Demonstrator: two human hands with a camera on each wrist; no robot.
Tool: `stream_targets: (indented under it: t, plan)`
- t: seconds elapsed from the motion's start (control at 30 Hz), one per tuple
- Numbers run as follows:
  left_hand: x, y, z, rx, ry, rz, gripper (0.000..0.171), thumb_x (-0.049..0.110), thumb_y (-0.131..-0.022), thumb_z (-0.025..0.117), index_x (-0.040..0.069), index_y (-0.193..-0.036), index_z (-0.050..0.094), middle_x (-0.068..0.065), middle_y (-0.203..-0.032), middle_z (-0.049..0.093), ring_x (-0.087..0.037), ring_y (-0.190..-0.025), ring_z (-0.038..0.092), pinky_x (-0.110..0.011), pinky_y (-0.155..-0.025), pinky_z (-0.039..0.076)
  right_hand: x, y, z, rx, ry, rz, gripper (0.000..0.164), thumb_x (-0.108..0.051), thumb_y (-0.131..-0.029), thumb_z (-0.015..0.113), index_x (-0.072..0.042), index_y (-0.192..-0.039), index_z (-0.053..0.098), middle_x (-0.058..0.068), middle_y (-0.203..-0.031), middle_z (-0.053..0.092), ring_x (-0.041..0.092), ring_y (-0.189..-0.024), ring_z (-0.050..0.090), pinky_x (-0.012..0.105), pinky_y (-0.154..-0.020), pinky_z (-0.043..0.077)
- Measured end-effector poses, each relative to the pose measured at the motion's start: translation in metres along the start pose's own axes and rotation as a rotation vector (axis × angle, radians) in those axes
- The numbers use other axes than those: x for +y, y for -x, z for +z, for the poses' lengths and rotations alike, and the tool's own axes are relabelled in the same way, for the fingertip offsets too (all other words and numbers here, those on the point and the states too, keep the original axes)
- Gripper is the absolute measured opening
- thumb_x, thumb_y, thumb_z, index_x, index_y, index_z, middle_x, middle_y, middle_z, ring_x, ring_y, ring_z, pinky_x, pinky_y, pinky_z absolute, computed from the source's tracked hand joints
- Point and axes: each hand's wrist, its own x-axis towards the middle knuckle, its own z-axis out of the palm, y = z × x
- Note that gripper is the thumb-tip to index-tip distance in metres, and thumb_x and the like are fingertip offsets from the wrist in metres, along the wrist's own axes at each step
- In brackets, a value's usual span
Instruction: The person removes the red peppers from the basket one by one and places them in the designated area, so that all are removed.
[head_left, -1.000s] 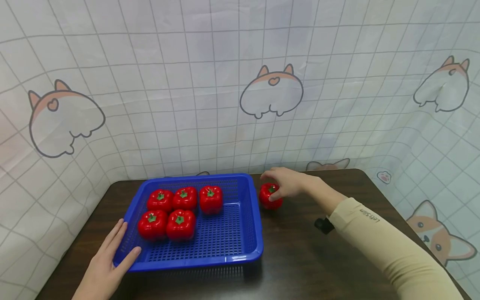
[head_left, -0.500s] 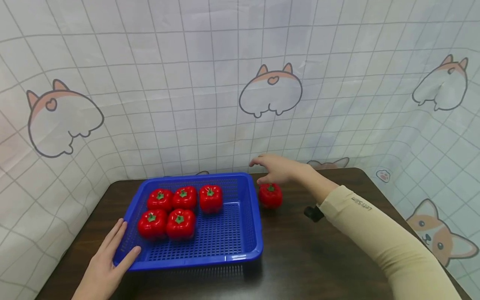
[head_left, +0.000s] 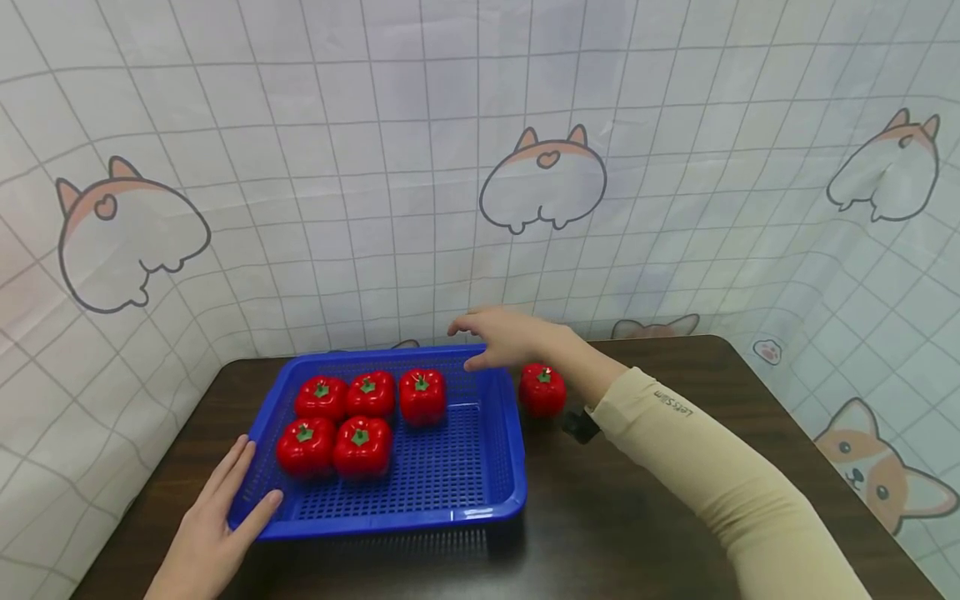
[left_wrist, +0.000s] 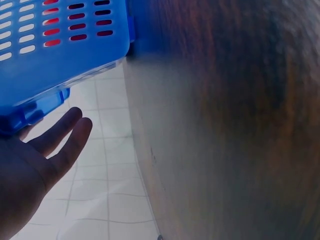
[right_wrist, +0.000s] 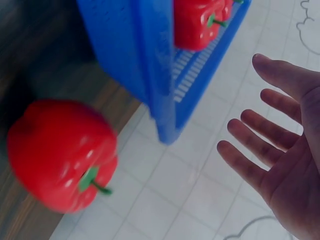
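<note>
A blue plastic basket (head_left: 397, 523) with slotted walls sits on the table. Inside it, red bell peppers with green stems fill the left and the back middle; one of them, a bell pepper (head_left: 422, 397), is nearest the right hand. Another bell pepper (head_left: 542, 390) stands on the table just outside the basket's right wall. My left hand (head_left: 208, 529) rests at the basket's front left corner, fingers straight along the rim. Above the basket's back right corner hovers my right hand (head_left: 510, 335), fingers spread and nothing in them, as the right wrist view also shows.
The dark wooden table (head_left: 645, 525) extends to the right and in front of the basket. A white gridded cloth (head_left: 360, 208) with cartoon dogs hangs behind the table and at both sides. A small black device (head_left: 581, 426) sits under the right wrist.
My right hand has risen off the bell pepper outside the basket and moved left over the back right corner. That pepper stays on the table. My left hand has not moved.
</note>
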Motion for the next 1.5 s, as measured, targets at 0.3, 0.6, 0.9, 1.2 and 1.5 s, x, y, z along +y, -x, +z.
stream_targets:
  t: [0.3, 0.6, 0.9, 1.2, 1.5]
  plan:
    - [0.000, 0.000, 0.001, 0.003, -0.009, -0.012, 0.081, 0.040, -0.102, 0.065, 0.010, -0.164, 0.023, -0.012, -0.171, 0.014, -0.054, -0.147, 0.021, -0.080, -0.103, 0.026, -0.016, -0.024, 0.006, -0.025, -0.015, -0.032, 0.053, -0.028, -0.097, 0.074, -0.011, -0.144, 0.056, 0.008, -0.144, 0.057, 0.025, -0.127, 0.057, 0.040, -0.106, 0.047]
    - [0.000, 0.000, 0.001, 0.016, 0.002, 0.001, 0.079, 0.038, -0.102, 0.065, 0.011, -0.164, 0.024, -0.010, -0.171, 0.014, -0.053, -0.148, 0.022, -0.079, -0.105, 0.024, -0.024, -0.045, 0.021, -0.050, -0.054, -0.041, 0.050, -0.025, -0.096, 0.074, -0.006, -0.140, 0.058, 0.012, -0.142, 0.060, 0.026, -0.131, 0.054, 0.041, -0.110, 0.043]
    - [0.000, 0.000, 0.002, 0.008, -0.007, -0.010, 0.079, 0.039, -0.103, 0.064, 0.010, -0.164, 0.023, -0.011, -0.171, 0.013, -0.055, -0.147, 0.022, -0.080, -0.103, 0.024, -0.036, -0.061, 0.038, -0.087, -0.034, -0.039, 0.056, -0.023, -0.095, 0.076, -0.003, -0.143, 0.057, 0.012, -0.143, 0.058, 0.027, -0.132, 0.052, 0.037, -0.109, 0.043]
    - [-0.001, 0.000, 0.002, 0.011, -0.019, -0.008, 0.079, 0.039, -0.103, 0.063, 0.010, -0.164, 0.023, -0.011, -0.171, 0.013, -0.055, -0.147, 0.022, -0.080, -0.103, 0.024, -0.039, -0.067, 0.052, -0.074, -0.053, 0.011, 0.061, -0.026, -0.091, 0.081, -0.008, -0.143, 0.057, 0.007, -0.142, 0.059, 0.021, -0.128, 0.054, 0.034, -0.105, 0.046]
    - [-0.001, 0.000, 0.004, 0.012, -0.012, -0.007, 0.079, 0.039, -0.103, 0.064, 0.011, -0.165, 0.023, -0.011, -0.171, 0.013, -0.055, -0.147, 0.022, -0.081, -0.102, 0.025, -0.047, -0.067, 0.063, -0.113, -0.011, 0.085, 0.066, -0.025, -0.087, 0.086, -0.020, -0.145, 0.056, 0.004, -0.142, 0.056, 0.020, -0.129, 0.052, 0.037, -0.102, 0.050]
